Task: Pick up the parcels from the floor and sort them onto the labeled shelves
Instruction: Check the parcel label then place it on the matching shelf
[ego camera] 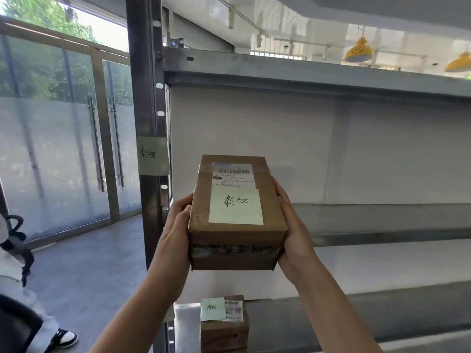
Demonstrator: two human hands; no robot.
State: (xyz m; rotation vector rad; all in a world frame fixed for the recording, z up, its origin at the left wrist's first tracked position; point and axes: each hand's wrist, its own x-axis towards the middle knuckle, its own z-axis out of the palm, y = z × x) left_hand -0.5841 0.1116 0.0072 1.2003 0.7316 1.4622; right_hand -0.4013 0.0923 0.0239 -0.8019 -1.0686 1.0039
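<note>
I hold a brown cardboard parcel (229,233) in both hands in front of the metal shelving. A printed shipping label and a pale green handwritten note are stuck on its top. My left hand (175,225) grips its left side and my right hand (293,225) its right side. The parcel hangs level with the middle shelf (382,222), at its left end, just in front of it. A green note with the same handwriting (152,155) is taped to the shelf post (145,98). A smaller parcel (224,324) with its own green note sits on the lower shelf (356,317).
Glass doors (76,149) stand to the left, with grey floor (89,263) before them. Another person's leg and a black-and-white shoe (63,338) are at the lower left, beside a dark chair (15,324). An upper shelf (305,75) spans above.
</note>
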